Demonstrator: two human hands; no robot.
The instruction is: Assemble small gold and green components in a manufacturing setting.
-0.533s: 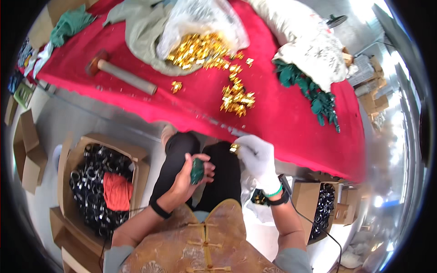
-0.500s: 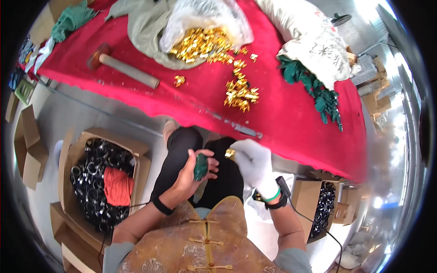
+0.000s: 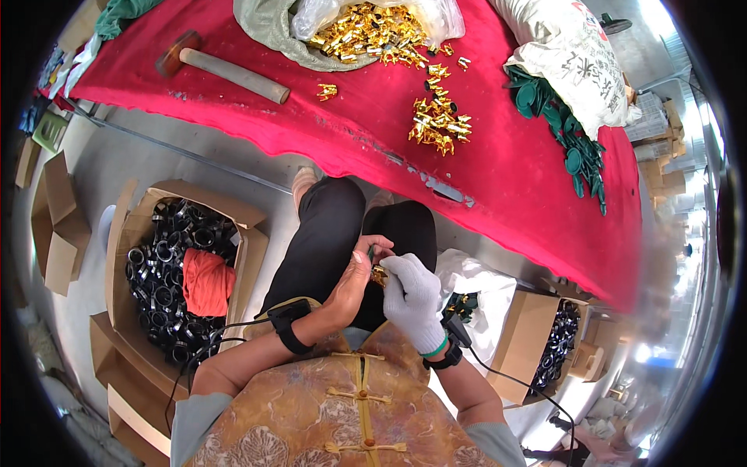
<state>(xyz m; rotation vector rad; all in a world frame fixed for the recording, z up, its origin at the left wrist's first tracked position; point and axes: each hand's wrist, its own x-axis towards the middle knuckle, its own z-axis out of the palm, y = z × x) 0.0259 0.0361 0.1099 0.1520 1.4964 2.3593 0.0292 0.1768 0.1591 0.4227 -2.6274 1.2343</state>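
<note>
Where the two hands meet above the person's lap, a small gold metal piece (image 3: pixel 379 274) sits pinched between them. Bare left hand (image 3: pixel 352 282) curls its fingers around it from the left; gloved right hand (image 3: pixel 412 294) closes fingertips on it from the right. Near the red table's (image 3: pixel 513 171) front edge lies a loose pile of gold pieces (image 3: pixel 440 128); a hammer (image 3: pixel 222 68) rests toward its left end. Left of the legs, a cardboard box (image 3: pixel 136 226) holds black rings.
</note>
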